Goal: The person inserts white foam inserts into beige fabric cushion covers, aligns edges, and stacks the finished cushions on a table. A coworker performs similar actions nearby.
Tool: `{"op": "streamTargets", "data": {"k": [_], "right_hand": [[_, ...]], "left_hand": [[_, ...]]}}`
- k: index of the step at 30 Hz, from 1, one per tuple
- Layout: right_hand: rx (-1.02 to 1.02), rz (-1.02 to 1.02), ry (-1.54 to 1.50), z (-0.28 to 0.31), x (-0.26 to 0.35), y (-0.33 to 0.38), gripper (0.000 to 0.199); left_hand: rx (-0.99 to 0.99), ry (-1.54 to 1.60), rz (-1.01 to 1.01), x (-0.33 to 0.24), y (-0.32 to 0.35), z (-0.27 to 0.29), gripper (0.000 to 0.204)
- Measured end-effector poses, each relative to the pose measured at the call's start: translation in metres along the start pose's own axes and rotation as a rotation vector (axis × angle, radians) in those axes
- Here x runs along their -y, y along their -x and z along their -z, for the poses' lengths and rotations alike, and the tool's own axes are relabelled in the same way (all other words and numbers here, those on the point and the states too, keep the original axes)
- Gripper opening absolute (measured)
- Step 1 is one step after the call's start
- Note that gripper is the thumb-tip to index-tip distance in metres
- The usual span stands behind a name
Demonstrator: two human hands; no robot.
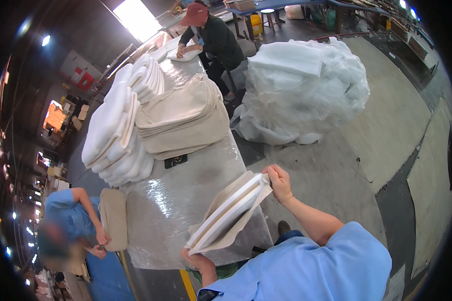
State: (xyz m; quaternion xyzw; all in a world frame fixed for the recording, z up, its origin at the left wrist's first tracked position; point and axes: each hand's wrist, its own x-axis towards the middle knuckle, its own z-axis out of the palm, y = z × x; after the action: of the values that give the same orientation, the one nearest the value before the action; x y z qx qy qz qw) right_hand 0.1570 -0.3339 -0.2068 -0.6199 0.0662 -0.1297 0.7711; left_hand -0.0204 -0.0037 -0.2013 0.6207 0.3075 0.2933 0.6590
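Observation:
Between my hands is a beige fabric cushion cover (pixel 221 205), its open side gaping toward me. White padding (pixel 231 213) with a thin tan layer in its middle sits inside. My right hand (pixel 279 183) grips the cover's far right corner, fingers closed on the fabric. At the near left corner my left hand (pixel 200 262) is closed around the edge, some fingers hidden underneath. The cushion is tilted over the near end of the plastic-covered table (pixel 158 215). Farther up the table lies a pile of flat beige covers (pixel 183 118).
White padding pieces (pixel 113 130) are stacked along the table's left side. A small black item (pixel 176 161) lies before the covers. At left a person (pixel 73 215) handles a beige cushion (pixel 114 219); another person (pixel 218 42) works at the far end. A large plastic-wrapped bundle (pixel 306 90) stands right.

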Motion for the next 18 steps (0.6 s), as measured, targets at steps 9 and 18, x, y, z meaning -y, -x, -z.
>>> {"op": "streamTargets", "data": {"k": [9, 18], "right_hand": [[0.061, -0.039, -0.036, -0.036, -0.023, -0.067, 0.039], [-0.195, -0.169, -0.199, -0.067, -0.063, -0.11, 0.059]], "left_hand": [[0.388, -0.095, 0.056, -0.018, -0.004, 0.042, 0.04], [0.803, 0.068, 0.429, 0.005, 0.039, 0.047, 0.074]]}}
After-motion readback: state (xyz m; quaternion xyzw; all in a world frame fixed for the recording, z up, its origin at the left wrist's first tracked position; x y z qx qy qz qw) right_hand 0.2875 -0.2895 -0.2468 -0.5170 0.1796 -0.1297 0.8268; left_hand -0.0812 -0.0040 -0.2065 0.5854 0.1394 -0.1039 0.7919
